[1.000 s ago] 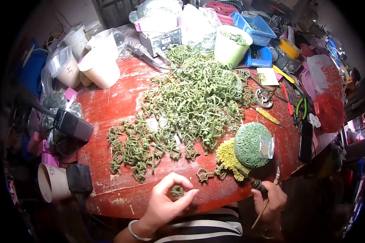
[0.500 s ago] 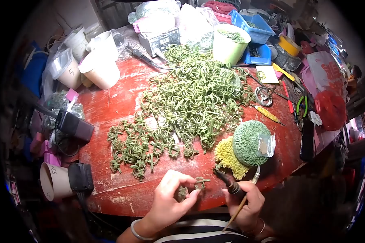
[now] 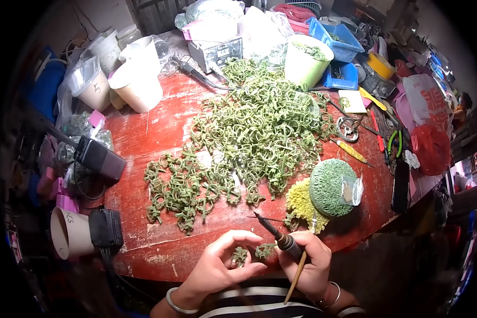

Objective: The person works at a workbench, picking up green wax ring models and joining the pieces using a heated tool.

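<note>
My left hand is curled around a small green ring-shaped piece with leafy detail. A second leafy green piece sits by its fingertips; I cannot tell which fingers support it. My right hand grips a dark soldering-iron-like pen, its thin tip pointing up and left. The same hand also holds a slim tool with a wooden handle, pale at its upper end. Beyond the hands lies a large heap of similar green pieces, with a smaller cluster at its left.
A round green textured pad and a yellow textured piece lie right of the heap. White buckets stand back left, blue bins back right. Pliers and a yellow-handled tool lie on the red table.
My right hand has moved left, bringing the pen closer to my left hand. The green piece pinched in my left fingertips has turned and sits slightly lower. The view has shifted a little.
</note>
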Tool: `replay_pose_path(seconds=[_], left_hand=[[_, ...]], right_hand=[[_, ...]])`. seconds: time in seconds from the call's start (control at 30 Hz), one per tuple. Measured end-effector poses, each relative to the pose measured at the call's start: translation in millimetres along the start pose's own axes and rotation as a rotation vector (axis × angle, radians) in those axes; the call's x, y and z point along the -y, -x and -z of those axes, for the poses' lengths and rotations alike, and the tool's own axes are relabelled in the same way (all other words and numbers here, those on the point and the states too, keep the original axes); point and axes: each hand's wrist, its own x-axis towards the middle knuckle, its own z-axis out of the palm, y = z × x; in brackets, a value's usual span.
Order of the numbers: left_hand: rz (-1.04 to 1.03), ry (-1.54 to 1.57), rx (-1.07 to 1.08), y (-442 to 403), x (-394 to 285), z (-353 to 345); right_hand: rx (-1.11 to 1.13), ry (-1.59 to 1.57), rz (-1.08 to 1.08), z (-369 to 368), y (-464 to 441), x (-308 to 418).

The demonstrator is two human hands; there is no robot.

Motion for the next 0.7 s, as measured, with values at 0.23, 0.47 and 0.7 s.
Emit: replay_pose_path(seconds=[0.23,0.47,0.7], left_hand=[[-0.173,-0.342,-0.003,-3,9,5],[-0.223,-0.389,-0.01,-4,14,7],[-0.221,-0.378,-0.013,-4,11,5]], right_hand=[[-0.005,0.006,-0.033,-4,4,-5],[0.001,-0.006,-0.02,-4,3,-5],[0.004,-0.009,-0.001,-3,2,-3]])
